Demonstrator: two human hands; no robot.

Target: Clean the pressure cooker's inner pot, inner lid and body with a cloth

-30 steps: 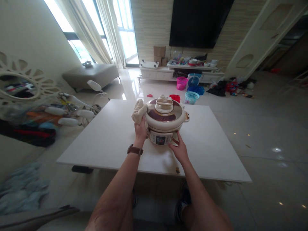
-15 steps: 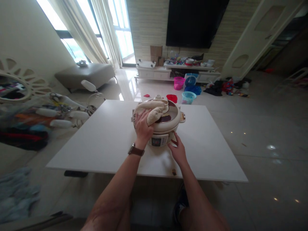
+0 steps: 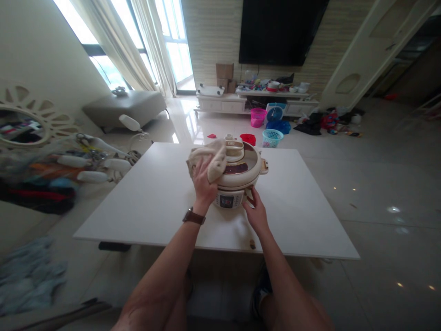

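A cream-coloured electric pressure cooker (image 3: pixel 241 180) stands upright on the white table (image 3: pixel 144 197), its control panel facing me and its lid on. My left hand (image 3: pixel 204 180) is closed on a beige cloth (image 3: pixel 212 158), which it presses against the left side of the lid. The cloth covers that part of the rim. At the cooker's lower right side, my right hand (image 3: pixel 255 209) touches the body, thumb and fingers apart around its edge. The lid's handle (image 3: pixel 234 146) shows uncovered beside the cloth.
A small brown spot (image 3: pixel 252 244) marks the table's front edge. Beyond the table, a light-blue basket (image 3: pixel 272 138) and a pink basket (image 3: pixel 257 117) stand on the floor. White padded arms of a stand (image 3: pixel 93 176) reach near the table's left edge.
My left hand has slid the cloth leftward off the lid's handle toward the left rim. My right hand keeps its place at the cooker's side. The view has shifted slightly.
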